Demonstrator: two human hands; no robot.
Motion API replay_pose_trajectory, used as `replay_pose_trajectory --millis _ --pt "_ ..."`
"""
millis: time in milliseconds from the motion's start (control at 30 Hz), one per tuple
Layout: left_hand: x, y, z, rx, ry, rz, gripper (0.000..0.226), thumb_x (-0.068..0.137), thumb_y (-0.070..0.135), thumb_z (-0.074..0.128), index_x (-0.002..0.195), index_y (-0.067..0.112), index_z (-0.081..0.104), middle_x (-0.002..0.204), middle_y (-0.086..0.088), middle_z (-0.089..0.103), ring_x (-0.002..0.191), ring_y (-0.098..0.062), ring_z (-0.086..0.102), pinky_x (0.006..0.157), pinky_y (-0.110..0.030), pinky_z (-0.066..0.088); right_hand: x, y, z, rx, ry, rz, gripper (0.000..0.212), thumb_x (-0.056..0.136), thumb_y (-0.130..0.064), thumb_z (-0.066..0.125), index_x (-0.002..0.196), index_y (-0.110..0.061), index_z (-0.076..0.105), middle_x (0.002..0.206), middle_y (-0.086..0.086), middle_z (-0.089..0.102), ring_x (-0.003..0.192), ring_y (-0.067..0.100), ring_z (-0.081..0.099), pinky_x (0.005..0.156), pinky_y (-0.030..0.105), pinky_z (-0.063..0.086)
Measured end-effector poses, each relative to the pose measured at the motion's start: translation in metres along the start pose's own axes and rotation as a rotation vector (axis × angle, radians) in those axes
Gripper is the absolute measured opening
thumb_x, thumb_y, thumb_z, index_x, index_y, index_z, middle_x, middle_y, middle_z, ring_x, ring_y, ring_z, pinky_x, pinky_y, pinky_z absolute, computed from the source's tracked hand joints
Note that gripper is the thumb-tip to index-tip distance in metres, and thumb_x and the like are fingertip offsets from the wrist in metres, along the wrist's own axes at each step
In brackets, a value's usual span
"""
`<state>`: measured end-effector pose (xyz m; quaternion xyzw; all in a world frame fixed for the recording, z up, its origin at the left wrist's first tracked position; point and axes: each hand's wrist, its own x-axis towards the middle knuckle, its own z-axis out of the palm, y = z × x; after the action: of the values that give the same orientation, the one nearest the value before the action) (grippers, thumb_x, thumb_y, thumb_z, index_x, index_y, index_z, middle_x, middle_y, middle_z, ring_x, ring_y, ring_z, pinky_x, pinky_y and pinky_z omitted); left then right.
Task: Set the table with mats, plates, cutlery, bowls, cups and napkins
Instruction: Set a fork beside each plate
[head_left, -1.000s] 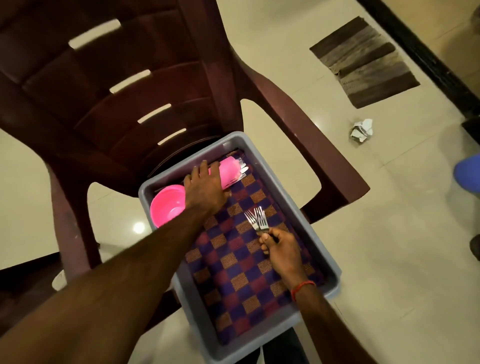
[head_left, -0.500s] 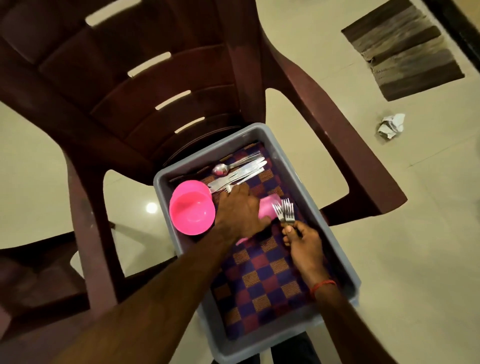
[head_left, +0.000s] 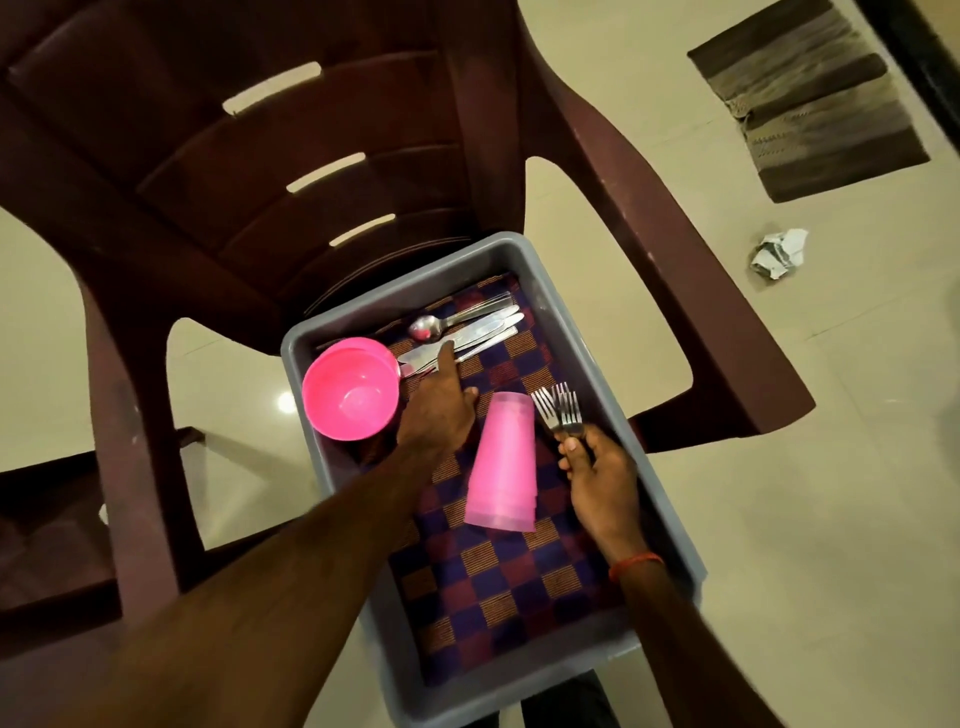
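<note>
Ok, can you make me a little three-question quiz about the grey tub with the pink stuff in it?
1. True or false: the pink cups stand upright in the grey tub.
2. What does the right hand hold? A) spoons B) forks C) a napkin
3. Fill in: the left hand reaches toward the ____ lying beside the pink bowls.

Key:
1. False, they lie on their side, stacked, on the checked cloth.
2. B
3. knives, next to a spoon.
</note>
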<state>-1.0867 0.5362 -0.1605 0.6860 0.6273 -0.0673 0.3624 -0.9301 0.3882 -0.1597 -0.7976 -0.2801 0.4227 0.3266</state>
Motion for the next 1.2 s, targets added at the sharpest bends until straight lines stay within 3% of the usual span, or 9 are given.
replay_pose_trajectory --millis 133,233,367,567,700,900,1067,1200 --pt "0.011 0.001 0.004 0.143 0.015 0.015 0.037 0.099 0.026 0.059 0.128 0.010 0.043 0.112 -0.020 0.067 0.105 -0.042 0.065 0.082 -0.050 0.051 -0.003 0.006 -0.002 -0.010 -0.020 0.015 0.018 0.102 -0.012 0.052 0.108 -0.017 0.068 0.093 -0.002 0.069 0.076 0.010 0.063 0.071 0.026 0.053" --pt "0.007 0.003 0.009 0.274 0.017 0.033 0.028 0.102 0.029 0.053 0.121 0.010 0.046 0.110 -0.018 0.067 0.103 -0.041 0.066 0.073 -0.046 0.047 -0.006 0.009 -0.004 -0.017 -0.023 0.003 0.019 0.102 -0.012 0.053 0.108 -0.019 0.069 0.092 -0.003 0.069 0.076 0.008 0.063 0.068 0.018 0.051" --pt "0.008 0.004 0.007 0.444 -0.007 0.046 0.034 0.103 0.035 0.050 0.123 0.008 0.054 0.116 -0.016 0.069 0.107 -0.038 0.066 0.081 -0.045 0.052 -0.009 0.010 -0.004 -0.015 -0.030 0.004 0.018 0.102 -0.014 0.053 0.108 -0.020 0.069 0.091 -0.002 0.069 0.078 0.009 0.064 0.070 0.024 0.053" --pt "-0.003 0.013 -0.009 0.835 -0.034 0.353 0.029 0.106 0.024 0.034 0.123 0.008 0.051 0.112 -0.010 0.072 0.100 -0.033 0.070 0.072 -0.038 0.047 -0.016 -0.001 -0.008 -0.010 -0.024 0.000 0.018 0.102 -0.014 0.052 0.105 -0.021 0.068 0.093 -0.002 0.068 0.079 0.011 0.064 0.071 0.027 0.054" --pt "-0.021 0.029 -0.038 0.767 -0.004 0.394 0.038 0.105 0.038 0.041 0.125 0.007 0.049 0.122 -0.015 0.066 0.111 -0.036 0.064 0.084 -0.045 0.051 -0.027 -0.027 -0.013 -0.013 0.005 -0.065 0.017 0.101 -0.010 0.053 0.097 -0.019 0.066 0.086 -0.004 0.067 0.072 0.009 0.062 0.068 0.027 0.051" --pt "-0.040 0.059 -0.072 0.567 -0.085 0.419 0.026 0.100 0.023 0.045 0.118 0.004 0.048 0.111 -0.022 0.068 0.099 -0.043 0.066 0.074 -0.043 0.047 -0.046 -0.066 -0.020 0.035 0.014 -0.036 0.015 0.106 -0.016 0.043 0.098 -0.014 0.057 0.085 -0.003 0.065 0.065 0.008 0.062 0.059 0.019 0.048" --pt "-0.078 0.073 -0.114 0.363 -0.225 0.528 0.017 0.101 0.022 0.054 0.111 0.018 0.067 0.107 -0.009 0.071 0.094 -0.028 0.066 0.075 -0.036 0.051 -0.088 -0.110 -0.040 -0.023 0.079 -0.018 0.017 0.106 -0.019 0.040 0.104 -0.013 0.055 0.088 0.000 0.060 0.075 0.015 0.056 0.058 0.025 0.037" --pt "-0.128 0.082 -0.141 0.138 -0.325 0.546 0.013 0.096 0.019 0.069 0.105 0.016 0.077 0.099 -0.001 0.076 0.088 -0.014 0.069 0.079 -0.033 0.055 -0.127 -0.142 -0.066 -0.069 0.082 -0.007 0.023 0.107 -0.030 0.039 0.107 -0.013 0.054 0.095 0.003 0.059 0.085 0.021 0.056 0.063 0.029 0.036"
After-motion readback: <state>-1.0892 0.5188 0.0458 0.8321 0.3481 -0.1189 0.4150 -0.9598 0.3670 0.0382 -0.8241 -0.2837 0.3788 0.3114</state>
